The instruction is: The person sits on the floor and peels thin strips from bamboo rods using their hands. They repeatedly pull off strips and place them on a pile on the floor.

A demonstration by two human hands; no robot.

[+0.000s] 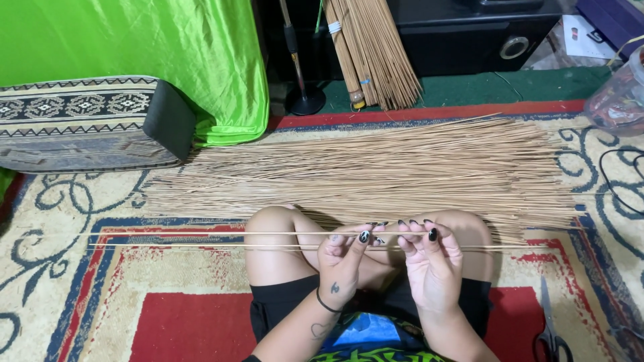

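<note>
A person sits cross-legged on a patterned rug (80, 295), knees bare, both hands raised w/ palms toward the camera. The left hand (343, 263) and right hand (429, 258) sit just beside each other at centre — each grip pressed together, fingertips pinching thin pale sticks (201, 239) that run horizontally across the lap, reaching far out to the left and a shorter way to the right. Nails dark-painted; a black band circles the left wrist. Scissors (549, 335) lie on the rug at the bottom right, well apart from the hands.

Just beyond the knees, a broad pile of the same sticks (402, 171) is spread flat across the rug, approx. edge to edge. Behind it, left: a woven-pattern cushion (80, 121) under a bright green cloth (154, 47). Farther back, centre — a tied stick bundle (376, 53) leans upright beside a black stand (305, 100). A clear plastic bag (617, 100) sits at far right.
</note>
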